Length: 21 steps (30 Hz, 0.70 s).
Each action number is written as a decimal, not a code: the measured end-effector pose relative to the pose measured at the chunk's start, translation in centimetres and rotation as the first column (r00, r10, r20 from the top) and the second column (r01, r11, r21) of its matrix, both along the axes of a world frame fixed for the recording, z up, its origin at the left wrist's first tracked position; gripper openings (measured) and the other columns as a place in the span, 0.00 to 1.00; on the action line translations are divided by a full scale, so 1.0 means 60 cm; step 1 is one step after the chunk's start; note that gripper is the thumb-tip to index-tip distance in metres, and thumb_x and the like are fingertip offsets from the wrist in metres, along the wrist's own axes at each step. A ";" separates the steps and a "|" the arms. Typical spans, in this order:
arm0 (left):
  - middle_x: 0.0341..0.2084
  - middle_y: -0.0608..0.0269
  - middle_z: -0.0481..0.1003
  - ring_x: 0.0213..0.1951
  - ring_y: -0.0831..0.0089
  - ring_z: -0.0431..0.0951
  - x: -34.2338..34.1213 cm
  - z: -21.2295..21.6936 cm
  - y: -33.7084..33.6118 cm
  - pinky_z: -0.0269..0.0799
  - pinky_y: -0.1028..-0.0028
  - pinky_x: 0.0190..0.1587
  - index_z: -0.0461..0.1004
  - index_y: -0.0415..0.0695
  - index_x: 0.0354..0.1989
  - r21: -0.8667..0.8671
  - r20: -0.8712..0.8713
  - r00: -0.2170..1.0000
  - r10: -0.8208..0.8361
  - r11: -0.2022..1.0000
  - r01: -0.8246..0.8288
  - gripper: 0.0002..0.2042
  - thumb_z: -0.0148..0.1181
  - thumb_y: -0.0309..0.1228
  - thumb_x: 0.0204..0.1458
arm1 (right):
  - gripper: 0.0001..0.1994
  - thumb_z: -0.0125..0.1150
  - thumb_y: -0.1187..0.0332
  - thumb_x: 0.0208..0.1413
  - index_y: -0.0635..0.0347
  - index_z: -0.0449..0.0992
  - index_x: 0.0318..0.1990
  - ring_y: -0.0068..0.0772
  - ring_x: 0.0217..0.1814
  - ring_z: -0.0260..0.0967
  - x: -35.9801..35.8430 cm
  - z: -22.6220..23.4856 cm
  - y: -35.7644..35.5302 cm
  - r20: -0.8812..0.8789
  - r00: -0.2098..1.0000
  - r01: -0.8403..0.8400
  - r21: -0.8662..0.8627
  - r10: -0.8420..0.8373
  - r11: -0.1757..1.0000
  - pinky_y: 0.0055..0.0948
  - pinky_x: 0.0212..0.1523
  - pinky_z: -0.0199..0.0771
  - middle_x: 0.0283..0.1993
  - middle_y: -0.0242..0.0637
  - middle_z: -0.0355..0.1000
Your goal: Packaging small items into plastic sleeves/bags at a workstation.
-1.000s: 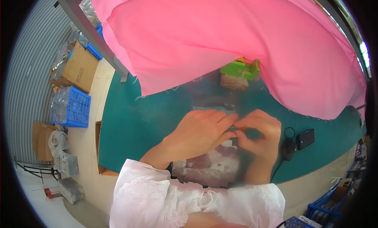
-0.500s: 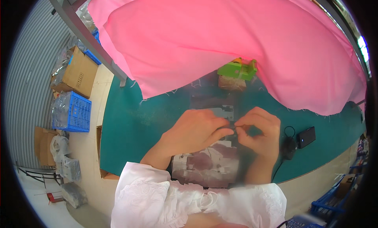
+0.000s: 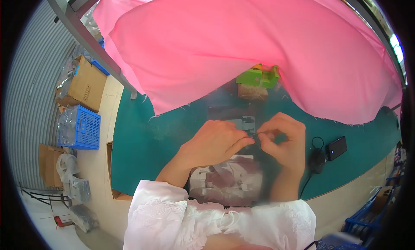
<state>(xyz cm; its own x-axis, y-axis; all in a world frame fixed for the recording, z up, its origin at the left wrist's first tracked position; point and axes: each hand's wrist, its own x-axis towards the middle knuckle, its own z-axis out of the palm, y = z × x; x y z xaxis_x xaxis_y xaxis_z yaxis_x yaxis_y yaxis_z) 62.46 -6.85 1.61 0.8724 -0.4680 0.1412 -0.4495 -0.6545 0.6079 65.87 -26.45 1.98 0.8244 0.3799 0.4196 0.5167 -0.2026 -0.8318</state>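
Observation:
Over the middle of the green table [image 3: 142, 150], my left hand [image 3: 216, 142] and my right hand [image 3: 287, 137] meet with their fingertips nearly touching. Both are closed in a pinch on a small thin dark piece [image 3: 255, 134], too small to name. Just beyond the fingers lies a flat grey plate with cut-outs [image 3: 248, 120], partly hidden by my left hand. Nearer to me, below my hands, a smeared grey and brown patterned block [image 3: 242, 178] rests at the table's near side; its kind is unclear.
Pink cloth [image 3: 242, 29] hangs across the far side, its frayed edge above the table. Under it stands a green tape dispenser [image 3: 259, 77]. To the right lie a black box-shaped device [image 3: 336, 148] and a cabled black item [image 3: 317, 160]. A blue crate [image 3: 87, 127] stands left.
My right hand's fingers have shifted slightly, and the thin dark piece between the fingertips shows more clearly. My left hand stays almost in place. The whole view has tilted a little.

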 end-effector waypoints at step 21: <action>0.19 0.59 0.74 0.24 0.61 0.73 0.005 0.002 0.024 0.68 0.65 0.27 0.80 0.46 0.34 0.006 0.024 1.000 0.007 1.000 -0.007 0.09 0.58 0.36 0.51 | 0.08 0.61 0.81 0.35 0.62 0.78 0.27 0.17 0.21 0.66 0.012 -0.003 -0.011 -0.030 1.000 0.009 0.032 -0.008 0.999 0.16 0.22 0.64 0.23 0.31 0.70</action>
